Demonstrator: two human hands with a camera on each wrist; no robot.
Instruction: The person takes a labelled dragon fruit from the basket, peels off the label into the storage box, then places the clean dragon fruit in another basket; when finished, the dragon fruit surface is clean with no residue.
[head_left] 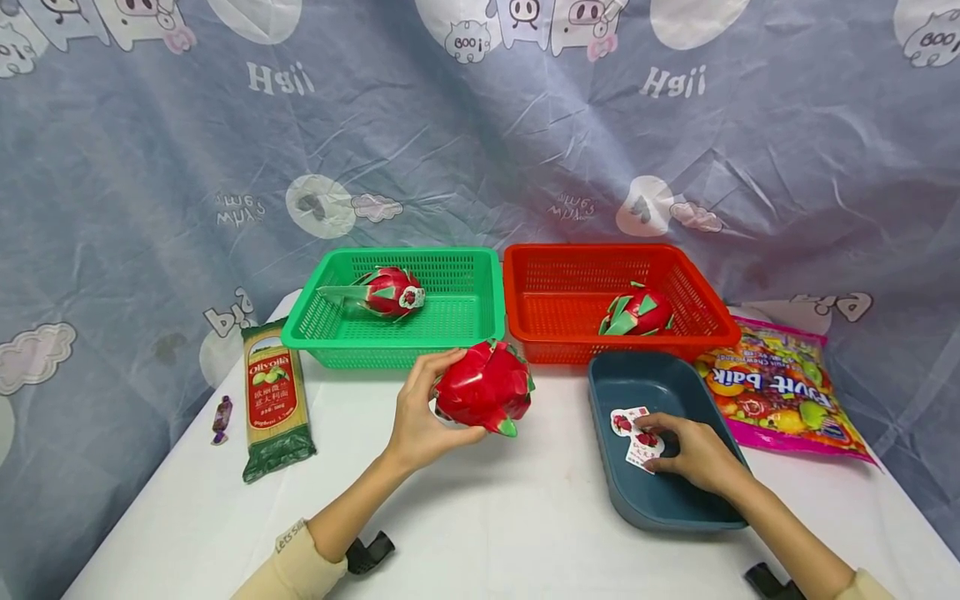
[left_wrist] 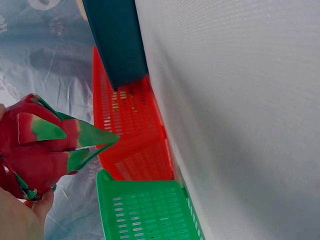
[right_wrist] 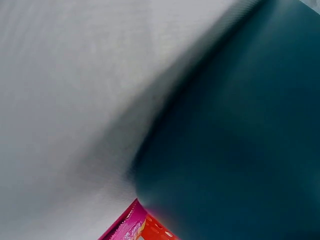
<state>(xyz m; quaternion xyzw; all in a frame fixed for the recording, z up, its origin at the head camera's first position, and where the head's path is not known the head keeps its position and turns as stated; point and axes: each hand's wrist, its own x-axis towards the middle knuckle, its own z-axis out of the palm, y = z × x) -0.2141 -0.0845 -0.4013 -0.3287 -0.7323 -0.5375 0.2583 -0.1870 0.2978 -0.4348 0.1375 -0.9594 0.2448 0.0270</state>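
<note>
My left hand (head_left: 424, 417) grips a red dragon fruit (head_left: 483, 387) with green-tipped scales, raised over the white table in front of the baskets. In the left wrist view, the dragon fruit (left_wrist: 40, 142) shows its long green tips, with my fingers under its lower end. My right hand (head_left: 693, 454) reaches into a dark teal bin (head_left: 660, 521) and pinches small white stickers (head_left: 636, 427) printed with dragon fruit pictures. The right wrist view has only the bin's wall (right_wrist: 235, 135) up close, which hides that hand.
A green basket (head_left: 393, 357) holds a stickered dragon fruit (head_left: 390, 293) and a pale translucent strip (head_left: 342, 293). The red basket (head_left: 570, 329) beside it holds another dragon fruit (head_left: 641, 310). Spaghetti (head_left: 276, 392) and a wrapped candy (head_left: 222, 419) lie left; a candy bag (head_left: 780, 392) lies right.
</note>
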